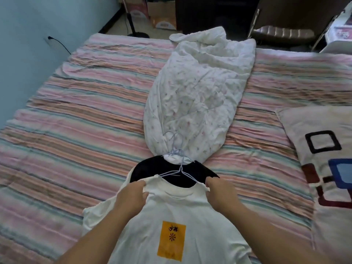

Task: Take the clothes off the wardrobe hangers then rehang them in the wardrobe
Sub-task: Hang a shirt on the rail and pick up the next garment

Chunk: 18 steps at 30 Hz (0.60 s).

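Gripping a white T-shirt (171, 216) at both shoulders: left hand (131, 199) pinching the seam at 9 o'clock of the collar, right hand (221, 193) pinching at 3 o'clock. Lying flat on a striped bed (76, 111), hem cut off at 6 o'clock. Black garment (152, 168) mostly hidden beneath. Pale wire hangers (177, 161) tangled at 12 o'clock, count unclear.

A bed (76, 103) in a striped cover — pink, orange and teal bands.

Down its middle lies a crumpled white quilt (200, 96) with a faint small print. At the quilt's near end sit a few wire hangers (176, 155), over a black garment (152, 168); a white T-shirt (171, 216) with an orange patch lies nearest. At the right edge rests what looks like a pillow (314, 130) — pale, with square shapes.
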### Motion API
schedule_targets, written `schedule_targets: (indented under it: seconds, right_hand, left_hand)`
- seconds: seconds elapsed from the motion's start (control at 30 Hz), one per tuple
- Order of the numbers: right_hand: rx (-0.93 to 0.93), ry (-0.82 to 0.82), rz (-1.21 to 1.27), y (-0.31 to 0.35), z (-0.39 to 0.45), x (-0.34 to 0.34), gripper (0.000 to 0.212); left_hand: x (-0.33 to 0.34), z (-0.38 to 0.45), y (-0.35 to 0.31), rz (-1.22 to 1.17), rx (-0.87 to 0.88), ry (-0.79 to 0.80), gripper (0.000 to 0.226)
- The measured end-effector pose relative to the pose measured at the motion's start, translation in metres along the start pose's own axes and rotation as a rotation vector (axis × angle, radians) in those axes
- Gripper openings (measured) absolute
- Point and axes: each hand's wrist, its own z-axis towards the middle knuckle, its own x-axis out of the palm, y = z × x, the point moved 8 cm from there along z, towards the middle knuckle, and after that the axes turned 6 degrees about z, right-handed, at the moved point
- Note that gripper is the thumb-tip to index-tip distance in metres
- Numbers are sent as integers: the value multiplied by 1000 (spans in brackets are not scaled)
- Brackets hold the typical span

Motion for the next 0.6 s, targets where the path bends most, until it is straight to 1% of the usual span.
schedule_targets:
  seconds: [0.07,0.13,0.17,0.23,0.33,0.37,0.43,0.5,0.6]
  right_hand:
    - [27,35,14,-12,16,23,12]
    - [47,51,13,-19,30,42,10]
    - [49,53,9,-22,36,50,14]
    - [48,61,8,-24,50,64,19]
    - [118,54,96,-32,66,77,9]
    - [153,40,124,-35,69,80,9]
    - [186,-8,145,-39,75,84,6]
    - [207,-24,138,-42,77,89,5]
    - [202,16,100,-40,79,99,4]
  left_hand:
    - [20,15,6,12,-3,15,42]
    - [35,30,10,28,6,18,41]
    - [41,38,10,30,13,16,42]
    - [49,54,8,34,24,1,53]
    - [53,72,-4,84,21,-74,64]
    - [58,76,-8,92,22,-72,67]
    - [73,82,-10,102,25,-20,73]
    - [86,87,-11,105,37,43,70]
    - [90,93,-8,119,49,36,61]
